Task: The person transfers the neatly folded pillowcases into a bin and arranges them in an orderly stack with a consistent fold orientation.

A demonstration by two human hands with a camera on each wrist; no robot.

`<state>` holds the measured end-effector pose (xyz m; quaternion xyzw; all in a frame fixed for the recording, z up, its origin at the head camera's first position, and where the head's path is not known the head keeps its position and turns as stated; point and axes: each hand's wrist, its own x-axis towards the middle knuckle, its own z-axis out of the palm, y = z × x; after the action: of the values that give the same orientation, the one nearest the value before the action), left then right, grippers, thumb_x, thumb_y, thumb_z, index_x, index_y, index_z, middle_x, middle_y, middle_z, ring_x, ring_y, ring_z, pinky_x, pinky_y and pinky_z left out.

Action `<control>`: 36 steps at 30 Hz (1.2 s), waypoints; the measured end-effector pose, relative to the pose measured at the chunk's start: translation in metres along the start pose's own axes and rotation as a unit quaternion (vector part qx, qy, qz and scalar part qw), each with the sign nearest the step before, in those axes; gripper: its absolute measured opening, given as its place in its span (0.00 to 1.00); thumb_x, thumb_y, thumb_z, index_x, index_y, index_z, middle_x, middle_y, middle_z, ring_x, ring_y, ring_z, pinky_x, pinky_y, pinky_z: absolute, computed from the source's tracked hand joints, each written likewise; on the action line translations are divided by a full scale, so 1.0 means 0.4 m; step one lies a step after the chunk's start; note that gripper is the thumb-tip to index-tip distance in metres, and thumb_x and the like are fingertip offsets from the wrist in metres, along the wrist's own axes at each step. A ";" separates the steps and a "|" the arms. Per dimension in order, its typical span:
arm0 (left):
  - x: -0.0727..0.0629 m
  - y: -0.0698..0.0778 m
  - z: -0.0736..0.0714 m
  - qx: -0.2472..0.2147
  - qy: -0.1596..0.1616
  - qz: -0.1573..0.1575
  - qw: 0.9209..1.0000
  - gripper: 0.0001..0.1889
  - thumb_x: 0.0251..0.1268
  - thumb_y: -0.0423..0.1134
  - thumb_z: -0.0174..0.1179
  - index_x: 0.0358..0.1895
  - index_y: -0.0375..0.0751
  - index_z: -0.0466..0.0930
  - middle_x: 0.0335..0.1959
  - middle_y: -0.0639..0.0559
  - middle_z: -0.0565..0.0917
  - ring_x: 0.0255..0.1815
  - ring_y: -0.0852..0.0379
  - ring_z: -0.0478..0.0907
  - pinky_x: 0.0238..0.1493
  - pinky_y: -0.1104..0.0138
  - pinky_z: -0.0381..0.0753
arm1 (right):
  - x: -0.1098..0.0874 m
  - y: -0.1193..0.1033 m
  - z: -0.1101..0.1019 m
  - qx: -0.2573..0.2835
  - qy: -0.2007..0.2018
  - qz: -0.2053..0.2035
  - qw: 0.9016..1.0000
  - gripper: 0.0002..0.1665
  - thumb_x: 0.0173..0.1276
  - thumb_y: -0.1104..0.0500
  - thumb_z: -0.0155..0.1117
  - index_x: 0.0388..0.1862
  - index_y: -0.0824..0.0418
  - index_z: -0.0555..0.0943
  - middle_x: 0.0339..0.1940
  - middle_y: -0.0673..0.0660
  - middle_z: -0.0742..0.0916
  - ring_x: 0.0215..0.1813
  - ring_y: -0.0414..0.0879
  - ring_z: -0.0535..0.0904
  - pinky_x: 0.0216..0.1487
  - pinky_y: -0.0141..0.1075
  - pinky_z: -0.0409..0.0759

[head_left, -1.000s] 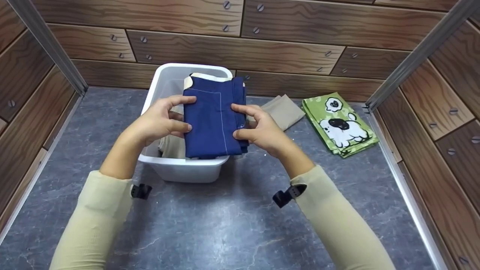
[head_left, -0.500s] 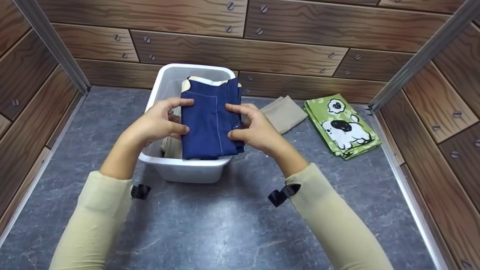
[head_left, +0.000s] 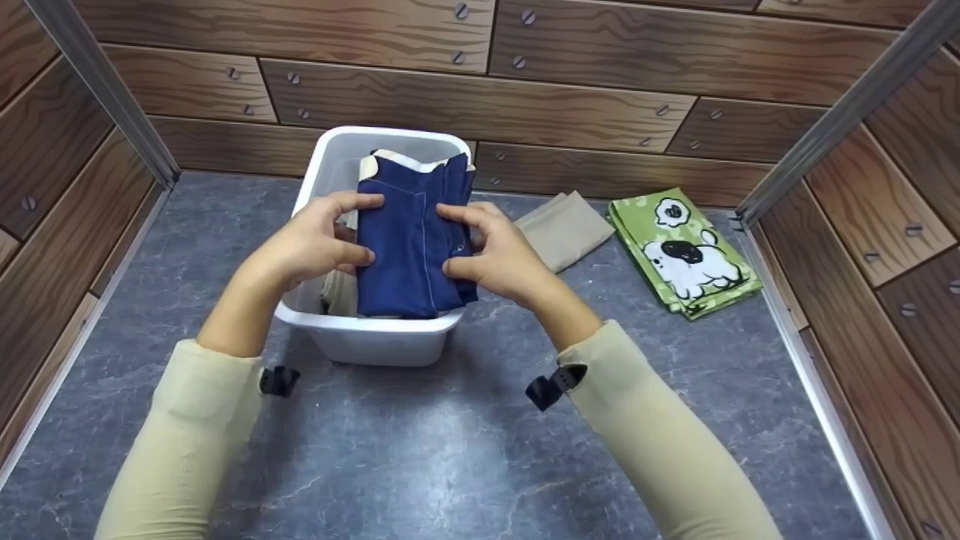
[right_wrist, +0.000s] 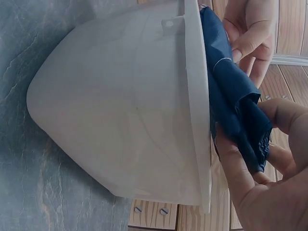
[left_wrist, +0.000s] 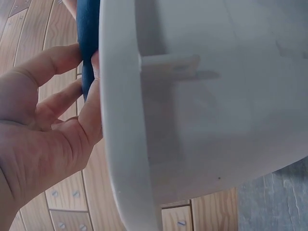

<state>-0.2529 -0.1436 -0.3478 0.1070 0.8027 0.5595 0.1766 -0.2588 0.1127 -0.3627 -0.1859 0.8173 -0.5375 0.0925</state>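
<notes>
A folded navy cloth [head_left: 394,255] with white stitching and a cream edge lies over the mouth of a white plastic tub [head_left: 375,345]. My left hand [head_left: 311,240] grips its left edge, thumb and index finger on top and other fingers beneath. On the opposite edge my right hand [head_left: 499,251] pinches the cloth the same way. The right wrist view shows the navy cloth [right_wrist: 231,91] buckled in layers at the tub's rim. Inside the tub, a beige folded cloth [head_left: 341,292] shows at the left, mostly hidden by the navy one.
Right of the tub, a beige folded cloth [head_left: 566,229] lies on the grey marbled floor [head_left: 420,450]. Farther right is a green folded cloth [head_left: 682,255] with a white dog print. Wood-patterned walls [head_left: 375,90] with metal corner posts enclose the back and sides.
The right hand has moved left, pushing its side of the navy cloth inward, so the cloth is narrower and buckled on the right. The left hand has shifted slightly left.
</notes>
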 end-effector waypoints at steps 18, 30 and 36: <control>0.000 -0.011 -0.025 0.030 0.004 0.005 1.000 0.40 0.60 0.18 0.59 0.76 0.38 0.59 0.71 0.34 0.66 0.57 0.40 0.78 0.37 0.66 0.86 | 0.021 -0.012 0.027 -0.024 -0.015 0.016 0.999 0.46 0.51 0.71 0.69 0.73 0.57 0.71 0.67 0.55 0.72 0.49 0.51 0.83 0.47 0.36 0.86; -0.002 -0.019 -0.044 0.056 0.015 -0.005 0.998 0.39 0.60 0.19 0.59 0.76 0.38 0.59 0.73 0.35 0.64 0.58 0.38 0.77 0.36 0.67 0.86 | 0.038 -0.020 0.042 -0.052 -0.019 0.005 0.998 0.46 0.51 0.69 0.70 0.73 0.56 0.71 0.66 0.55 0.73 0.46 0.50 0.84 0.45 0.36 0.86; 0.002 -0.025 -0.046 0.062 0.021 -0.007 0.998 0.39 0.60 0.19 0.59 0.76 0.37 0.59 0.72 0.33 0.65 0.58 0.38 0.77 0.34 0.67 0.86 | 0.042 -0.020 0.045 -0.057 -0.018 0.011 0.998 0.46 0.52 0.69 0.71 0.73 0.55 0.71 0.67 0.55 0.72 0.45 0.50 0.84 0.45 0.36 0.85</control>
<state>-0.2609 -0.1628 -0.3517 0.1002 0.8400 0.5099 0.1561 -0.2662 0.0876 -0.3618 -0.1918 0.8468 -0.4854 0.1026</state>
